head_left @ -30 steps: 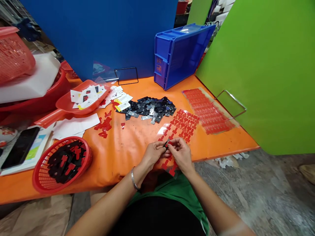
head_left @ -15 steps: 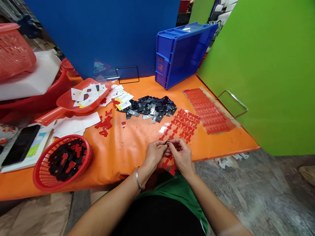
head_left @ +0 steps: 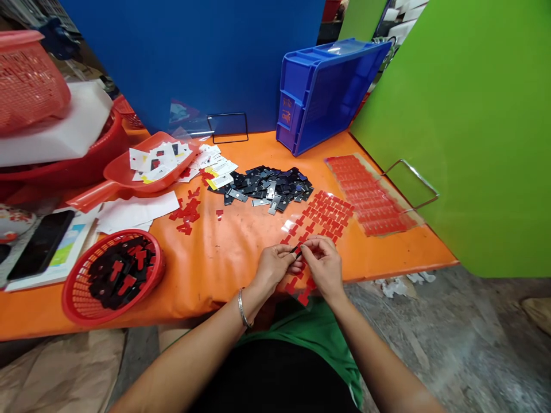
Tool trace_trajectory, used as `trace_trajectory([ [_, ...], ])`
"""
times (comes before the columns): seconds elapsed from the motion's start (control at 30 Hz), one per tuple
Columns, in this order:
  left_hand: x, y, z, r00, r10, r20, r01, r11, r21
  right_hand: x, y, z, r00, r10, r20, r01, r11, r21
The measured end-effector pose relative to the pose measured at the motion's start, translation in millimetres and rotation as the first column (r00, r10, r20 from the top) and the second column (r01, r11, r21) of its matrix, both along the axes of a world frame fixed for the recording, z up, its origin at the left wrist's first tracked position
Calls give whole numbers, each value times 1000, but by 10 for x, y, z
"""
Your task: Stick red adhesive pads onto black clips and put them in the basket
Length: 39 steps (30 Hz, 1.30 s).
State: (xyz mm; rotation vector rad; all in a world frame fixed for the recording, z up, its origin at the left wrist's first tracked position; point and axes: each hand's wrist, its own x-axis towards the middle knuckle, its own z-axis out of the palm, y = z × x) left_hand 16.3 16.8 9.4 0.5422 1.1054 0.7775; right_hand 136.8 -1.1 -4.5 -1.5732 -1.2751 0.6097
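Note:
My left hand [head_left: 275,265] pinches a small dark flat piece [head_left: 297,251] over the front of the table. Against that piece, the fingertips of my right hand [head_left: 323,261] are closed; whether they hold a sticker as well is hidden. Beneath both hands lies a clear sheet of red T-shaped stickers [head_left: 329,215], partly covered by my fingers. Behind it is a heap of black and metallic flat pieces [head_left: 271,186]. A red basket [head_left: 69,292] at the left holds black pieces, several with red stickers on them.
On the orange table [head_left: 224,258] lie loose red stickers [head_left: 187,212], a red dustpan [head_left: 116,169] of paper labels, and a phone [head_left: 41,244]. A blue crate [head_left: 293,103] stands on its side at the back. Another red sticker sheet [head_left: 370,195] is beside the green panel [head_left: 482,143].
The view has shifted slightly. My right fingertips have moved a little to the right along the dark piece, while my left hand keeps its pinch.

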Motion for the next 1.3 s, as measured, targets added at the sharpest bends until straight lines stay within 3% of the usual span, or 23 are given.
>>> trace_trajectory([
  [0.43, -39, -7, -28, 998, 1, 58, 0, 1000, -4, -11, 0, -17, 999, 21, 49, -21, 1000, -15],
  [0.57, -59, -9, 8, 998, -18, 62, 19, 1000, -12, 54, 33, -41, 997, -41, -60, 38, 998, -54],
  [0.67, -70, -11, 27, 998, -36, 59, 36, 999, -3, 122, 60, 0, 978, 67, -196, -100, 982, -161],
  [0.8, -79, -16, 21, 995, -62, 84, 59, 998, 33, 170, 60, 76, 949, 205, -241, -262, 937, -232],
  [1.13, -91, -16, -4, 995, -56, 79, 55, 998, 11, 239, 109, 52, 933, 192, -306, -289, 905, -312],
  [1.3, -48, -38, -14, 997, -11, 71, 11, 1000, 0, 205, 85, 42, 963, 218, -158, -251, 939, -234],
])
